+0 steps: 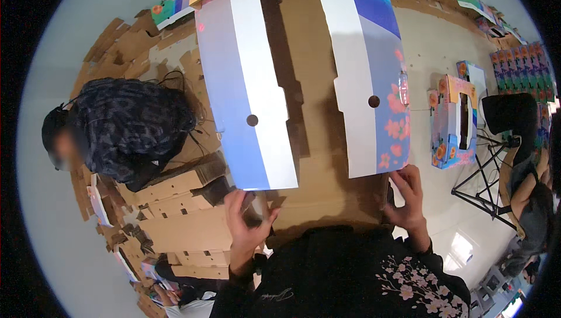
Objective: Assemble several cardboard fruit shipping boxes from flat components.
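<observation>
An open brown cardboard box point(318, 201) lies straight ahead between the hands, its long axis running away from the body. A long blue-and-white cardboard flap point(228, 84) lines its left side, a long white-and-lilac flap with pink blossoms point(380, 131) its right, a gap between them. Left hand point(248, 233) and right hand point(412, 201) each sit at the nearer flap's near corner, thumbs parted from fingers; whether they pinch, I cannot tell. Farther right rests a floral printed carton point(452, 125).
</observation>
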`<control>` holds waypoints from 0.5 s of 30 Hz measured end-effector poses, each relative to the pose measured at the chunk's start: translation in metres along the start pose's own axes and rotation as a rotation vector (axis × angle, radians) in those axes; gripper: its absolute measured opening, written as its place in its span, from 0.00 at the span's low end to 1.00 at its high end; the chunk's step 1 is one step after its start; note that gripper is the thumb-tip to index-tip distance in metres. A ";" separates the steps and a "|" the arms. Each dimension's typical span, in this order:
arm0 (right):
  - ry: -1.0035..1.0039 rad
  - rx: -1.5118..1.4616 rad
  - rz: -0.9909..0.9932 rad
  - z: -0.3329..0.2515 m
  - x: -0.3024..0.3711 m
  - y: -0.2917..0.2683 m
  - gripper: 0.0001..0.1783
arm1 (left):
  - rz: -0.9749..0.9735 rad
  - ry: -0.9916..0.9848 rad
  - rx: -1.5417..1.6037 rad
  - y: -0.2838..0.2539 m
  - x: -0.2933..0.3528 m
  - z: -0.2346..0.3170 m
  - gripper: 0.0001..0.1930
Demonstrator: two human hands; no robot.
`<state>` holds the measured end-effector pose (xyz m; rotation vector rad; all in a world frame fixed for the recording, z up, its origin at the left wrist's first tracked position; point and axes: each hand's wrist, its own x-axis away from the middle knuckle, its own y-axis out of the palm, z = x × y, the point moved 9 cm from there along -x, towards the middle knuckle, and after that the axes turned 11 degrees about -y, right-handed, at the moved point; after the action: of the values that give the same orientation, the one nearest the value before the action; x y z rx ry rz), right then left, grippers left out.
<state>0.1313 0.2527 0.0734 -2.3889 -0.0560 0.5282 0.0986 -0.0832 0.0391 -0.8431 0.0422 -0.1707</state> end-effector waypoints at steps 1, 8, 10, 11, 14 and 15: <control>-0.009 0.024 -0.019 0.003 -0.003 0.002 0.39 | 0.016 0.041 -0.026 0.001 -0.003 0.003 0.63; 0.145 -0.135 0.102 0.025 -0.021 -0.004 0.43 | 0.182 -0.196 0.514 -0.020 -0.049 0.013 0.62; 0.173 -0.193 0.201 0.028 -0.033 -0.011 0.49 | -0.038 -0.061 -0.078 -0.013 -0.069 0.035 0.58; 0.205 -0.190 0.106 0.031 -0.040 -0.008 0.54 | -0.032 -0.036 -0.093 -0.017 -0.074 0.041 0.58; 0.241 -0.151 -0.041 0.030 -0.064 -0.010 0.61 | -0.016 -0.054 -0.168 -0.024 -0.089 0.051 0.50; 0.252 -0.121 -0.098 0.030 -0.072 -0.008 0.63 | 0.005 -0.039 -0.164 -0.027 -0.093 0.057 0.50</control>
<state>0.0543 0.2645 0.0838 -2.5372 -0.0951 0.1800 0.0095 -0.0428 0.0944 -1.0100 0.0222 -0.1479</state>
